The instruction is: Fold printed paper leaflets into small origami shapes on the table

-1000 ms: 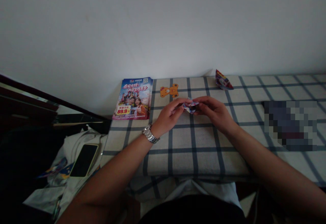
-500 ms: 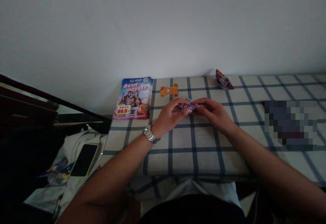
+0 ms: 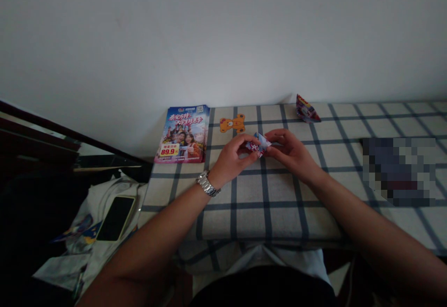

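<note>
A small folded piece of colourful printed paper (image 3: pixel 257 143) is pinched between both of my hands just above the checked tablecloth (image 3: pixel 265 195). My left hand (image 3: pixel 233 157), with a metal watch at its wrist, grips the paper's left side with thumb and fingers closed. My right hand (image 3: pixel 291 152) grips the right side, fingers curled on it. Another folded paper shape (image 3: pixel 306 109) lies at the far edge by the wall.
A colourful flyer (image 3: pixel 183 134) lies at the table's far left corner, an orange bear cut-out (image 3: pixel 232 123) beside it. A blurred dark patch (image 3: pixel 400 170) sits at the right. A phone (image 3: pixel 115 218) rests on cloth left of the table.
My fingers have shifted on the folded paper, which now sits slightly higher and more bunched between my hands. The arms have barely moved.
</note>
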{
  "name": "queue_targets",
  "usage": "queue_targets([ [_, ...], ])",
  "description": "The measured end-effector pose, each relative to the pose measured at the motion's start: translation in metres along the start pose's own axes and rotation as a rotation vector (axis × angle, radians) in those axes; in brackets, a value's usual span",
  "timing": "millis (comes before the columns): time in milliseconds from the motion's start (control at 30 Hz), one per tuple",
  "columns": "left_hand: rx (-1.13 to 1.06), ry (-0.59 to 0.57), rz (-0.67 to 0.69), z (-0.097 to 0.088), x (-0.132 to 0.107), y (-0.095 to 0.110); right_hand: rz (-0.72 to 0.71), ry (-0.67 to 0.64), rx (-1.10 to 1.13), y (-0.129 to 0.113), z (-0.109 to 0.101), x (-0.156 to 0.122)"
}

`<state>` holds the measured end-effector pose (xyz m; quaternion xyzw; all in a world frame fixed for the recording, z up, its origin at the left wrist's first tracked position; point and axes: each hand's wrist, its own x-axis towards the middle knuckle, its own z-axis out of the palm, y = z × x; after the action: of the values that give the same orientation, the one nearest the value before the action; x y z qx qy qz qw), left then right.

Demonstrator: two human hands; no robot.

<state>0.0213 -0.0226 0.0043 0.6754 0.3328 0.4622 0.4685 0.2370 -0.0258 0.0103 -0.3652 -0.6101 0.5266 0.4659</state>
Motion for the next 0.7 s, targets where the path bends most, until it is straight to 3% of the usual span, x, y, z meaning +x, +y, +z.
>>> queue_targets([
  [300, 0.038, 0.015, -0.001, 0.0004, -0.0007, 0.0023, 0.248, -0.136, -0.077, -0.0006, 0.0005, -0.0028],
  [700, 0.023, -0.002, 0.018, 0.0005, -0.0013, 0.0035, 0.224, -0.108, -0.101, -0.0005, -0.0025, -0.0025],
])
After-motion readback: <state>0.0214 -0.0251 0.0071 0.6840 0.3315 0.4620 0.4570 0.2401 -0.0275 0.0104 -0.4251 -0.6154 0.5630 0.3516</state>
